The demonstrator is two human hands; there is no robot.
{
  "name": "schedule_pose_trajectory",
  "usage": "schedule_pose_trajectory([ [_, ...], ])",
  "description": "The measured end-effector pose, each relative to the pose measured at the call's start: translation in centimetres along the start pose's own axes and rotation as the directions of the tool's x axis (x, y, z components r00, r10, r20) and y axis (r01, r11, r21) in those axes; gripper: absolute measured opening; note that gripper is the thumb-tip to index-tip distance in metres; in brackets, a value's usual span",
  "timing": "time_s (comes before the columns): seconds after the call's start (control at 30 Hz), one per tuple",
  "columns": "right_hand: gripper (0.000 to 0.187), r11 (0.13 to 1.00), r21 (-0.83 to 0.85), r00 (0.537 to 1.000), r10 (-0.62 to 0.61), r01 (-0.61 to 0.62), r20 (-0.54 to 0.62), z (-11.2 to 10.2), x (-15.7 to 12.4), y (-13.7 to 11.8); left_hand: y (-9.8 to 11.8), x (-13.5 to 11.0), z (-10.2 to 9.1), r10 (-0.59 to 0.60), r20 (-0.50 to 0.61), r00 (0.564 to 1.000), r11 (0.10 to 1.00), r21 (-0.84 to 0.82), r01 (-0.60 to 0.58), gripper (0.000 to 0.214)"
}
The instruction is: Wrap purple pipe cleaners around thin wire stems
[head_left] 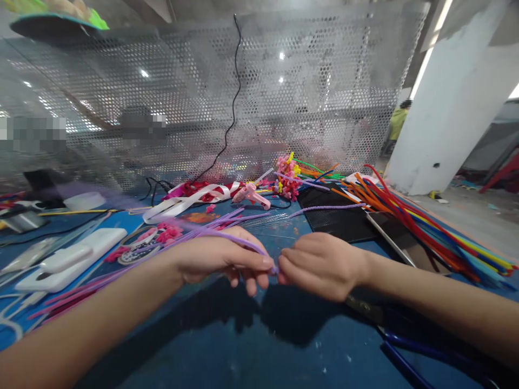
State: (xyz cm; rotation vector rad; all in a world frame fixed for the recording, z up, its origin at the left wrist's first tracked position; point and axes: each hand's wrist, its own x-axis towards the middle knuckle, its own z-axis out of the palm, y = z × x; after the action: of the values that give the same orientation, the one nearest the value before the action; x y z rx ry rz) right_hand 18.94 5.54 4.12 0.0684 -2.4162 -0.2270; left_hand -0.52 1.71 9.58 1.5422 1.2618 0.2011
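Observation:
My left hand (239,256) pinches a purple pipe cleaner (227,235) between thumb and fingers, and the stem trails back over the wrist, blurred at its far end. Close against it, my right hand (320,265) is closed in a fist around the tip of the same pipe cleaner. A small purple bend shows between the two hands; its exact shape is too small to tell. Both hands are above the blue table (227,351). Behind the left hand lie more purple and pink pipe cleaners (227,219).
A pink glue gun (252,194) and a pink flower bundle (287,181) stand at the back. Colourful pipe cleaners (430,227) lie right, near blue-handled pliers (405,346). White power strip (77,259) sits left. A perforated metal panel (194,97) closes the back.

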Motion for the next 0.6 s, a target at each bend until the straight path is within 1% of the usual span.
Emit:
schedule_pose_trajectory([
  [0.03, 0.023, 0.985, -0.099, 0.99, -0.141, 0.141, 0.01, -0.1, -0.1, 0.0, 0.2, 0.0, -0.2, -0.061, 0.115, 0.991, 0.997, -0.049, 0.067, 0.021],
  [0.07, 0.021, 0.97, -0.147, 0.981, -0.191, 0.192, 0.021, -0.1, -0.1, 0.0, 0.3, 0.1, -0.3, -0.075, 0.159, 0.984, 0.995, -0.057, 0.085, 0.022],
  [0.1, 0.022, 0.978, -0.155, 0.99, -0.141, 0.141, 0.01, 0.0, -0.1, 0.0, 0.3, 0.2, -0.3, -0.043, 0.117, 0.992, 0.999, -0.019, 0.046, 0.023],
  [0.13, 0.026, 0.994, -0.107, 1.0, -0.004, 0.004, -0.007, 0.2, 0.0, 0.0, 0.2, 0.3, -0.3, 0.034, 0.004, 0.999, 0.996, 0.077, -0.034, 0.025],
  [0.17, 0.031, 0.978, -0.003, 0.978, 0.208, -0.208, -0.01, 0.5, 0.1, 0.0, 0.0, 0.3, -0.2, 0.167, -0.154, 0.974, 0.963, 0.236, -0.128, 0.026],
  [0.2, 0.037, 0.881, 0.159, 0.894, 0.448, -0.446, 0.021, 0.8, 0.3, 0.0, -0.3, 0.4, -0.1, 0.356, -0.297, 0.886, 0.872, 0.446, -0.2, 0.025],
  [0.23, 0.041, 0.681, 0.362, 0.757, 0.641, -0.637, 0.126, 1.1, 0.4, 0.0, -0.7, 0.3, 0.0, 0.57, -0.352, 0.742, 0.708, 0.669, -0.227, 0.023],
  [0.27, 0.045, 0.393, 0.549, 0.61, 0.736, -0.738, 0.294, 1.3, 0.6, 0.0, -1.2, 0.2, 0.1, 0.764, -0.289, 0.576, 0.479, 0.853, -0.208, 0.02],
  [0.3, 0.048, 0.074, 0.657, 0.491, 0.729, -0.75, 0.477, 1.4, 0.7, 0.0, -1.8, 0.1, 0.2, 0.896, -0.132, 0.425, 0.222, 0.96, -0.17, 0.018],
  [0.33, 0.049, -0.213, 0.678, 0.418, 0.648, -0.703, 0.637, 1.5, 0.7, 0.0, -2.4, 0.0, 0.4, 0.945, 0.069, 0.319, -0.027, 0.991, -0.134, 0.018],
  [0.37, 0.048, -0.425, 0.638, 0.388, 0.538, -0.642, 0.749, 1.5, 0.8, 0.0, -3.0, -0.2, 0.5, 0.944, 0.228, 0.237, -0.21, 0.973, -0.099, 0.018],
  [0.4, 0.045, -0.562, 0.573, 0.379, 0.432, -0.596, 0.819, 1.6, 0.7, 0.0, -3.6, -0.4, 0.7, 0.933, 0.306, 0.192, -0.301, 0.952, -0.057, 0.018],
  [0.43, 0.04, -0.643, 0.507, 0.376, 0.343, -0.574, 0.861, 1.6, 0.7, 0.0, -4.3, -0.5, 0.9, 0.926, 0.339, 0.168, -0.339, 0.94, -0.029, 0.019],
  [0.47, 0.036, -0.682, 0.457, 0.375, 0.278, -0.571, 0.884, 1.7, 0.7, -0.1, -4.8, -0.5, 1.0, 0.928, 0.339, 0.155, -0.341, 0.94, -0.016, 0.019],
  [0.5, 0.031, -0.694, 0.433, 0.375, 0.248, -0.574, 0.893, 1.8, 0.7, -0.2, -5.2, -0.5, 1.1, 0.934, 0.325, 0.147, -0.326, 0.945, -0.014, 0.019],
  [0.53, 0.028, -0.685, 0.444, 0.377, 0.259, -0.578, 0.889, 1.9, 0.7, -0.2, -5.5, -0.4, 1.2, 0.944, 0.295, 0.147, -0.294, 0.955, -0.03, 0.02],
  [0.57, 0.026, -0.649, 0.488, 0.383, 0.31, -0.583, 0.87, 2.0, 0.7, -0.3, -5.6, -0.3, 1.3, 0.956, 0.248, 0.157, -0.241, 0.968, -0.064, 0.019],
  [0.6, 0.026, -0.571, 0.564, 0.398, 0.4, -0.597, 0.826, 2.1, 0.8, -0.4, -5.5, -0.2, 1.3, 0.97, 0.169, 0.176, -0.15, 0.982, -0.118, 0.018],
])
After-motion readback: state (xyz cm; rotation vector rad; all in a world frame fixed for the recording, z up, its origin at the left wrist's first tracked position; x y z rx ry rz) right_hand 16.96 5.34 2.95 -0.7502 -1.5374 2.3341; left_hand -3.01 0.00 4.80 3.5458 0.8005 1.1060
